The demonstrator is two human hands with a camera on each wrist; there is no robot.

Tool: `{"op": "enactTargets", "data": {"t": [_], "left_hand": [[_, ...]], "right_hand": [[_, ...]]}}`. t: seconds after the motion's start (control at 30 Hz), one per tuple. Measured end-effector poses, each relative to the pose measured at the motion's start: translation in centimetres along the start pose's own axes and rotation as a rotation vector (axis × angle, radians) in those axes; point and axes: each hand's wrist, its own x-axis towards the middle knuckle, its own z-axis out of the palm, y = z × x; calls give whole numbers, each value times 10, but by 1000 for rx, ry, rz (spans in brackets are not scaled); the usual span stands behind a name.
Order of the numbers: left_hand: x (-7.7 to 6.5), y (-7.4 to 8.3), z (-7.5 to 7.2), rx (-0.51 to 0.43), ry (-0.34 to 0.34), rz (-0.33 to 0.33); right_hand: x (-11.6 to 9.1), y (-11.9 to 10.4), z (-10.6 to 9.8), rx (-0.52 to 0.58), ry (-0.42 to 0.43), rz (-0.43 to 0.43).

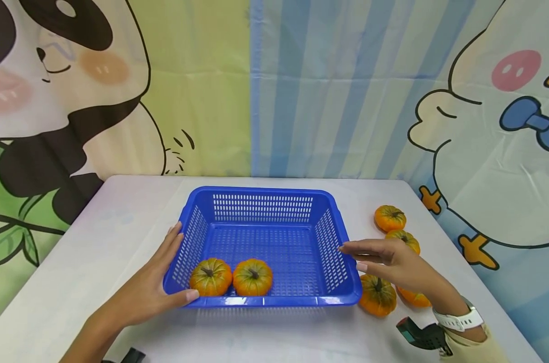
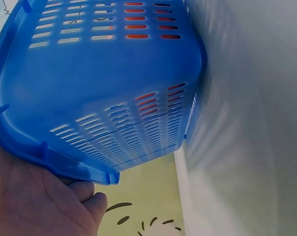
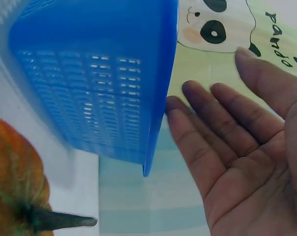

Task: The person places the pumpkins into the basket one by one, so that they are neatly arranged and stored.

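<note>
A blue plastic basket [image 1: 265, 301] with slotted walls sits on the table, holding two small orange pumpkins, a left one [image 1: 211, 277] and a right one [image 1: 253, 277], side by side near its front wall. My left hand [image 1: 152, 287] rests against the basket's front left corner. Its fingers lie extended along the left rim and its thumb touches the front rim. Palm showing in the right wrist view, my right hand [image 3: 242, 157] is beside the right rim with loosely straight fingers, fingertips at or very near the edge, and holds nothing.
Several more small pumpkins lie right of the basket: one at the back [image 1: 390, 218], another behind my right hand [image 1: 403, 239], one near the front corner [image 1: 378, 296], and one partly under my wrist [image 1: 414, 298]. A white table [image 1: 133, 212] meets a cartoon-printed curtain [image 1: 338, 91].
</note>
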Motion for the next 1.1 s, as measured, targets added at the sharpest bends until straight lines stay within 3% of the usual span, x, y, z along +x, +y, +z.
{"op": "enactTargets", "data": {"t": [0.4, 0.83, 1.1], "left_hand": [[1, -2, 2, -16, 4, 20], [2, -3, 3, -32, -3, 10], [0, 1, -1, -22, -5, 10]], "right_hand": [[-27, 16, -1, -25, 120, -61], [-60, 42, 8, -182, 265, 93], [-67, 65, 16, -78, 247, 191]]}}
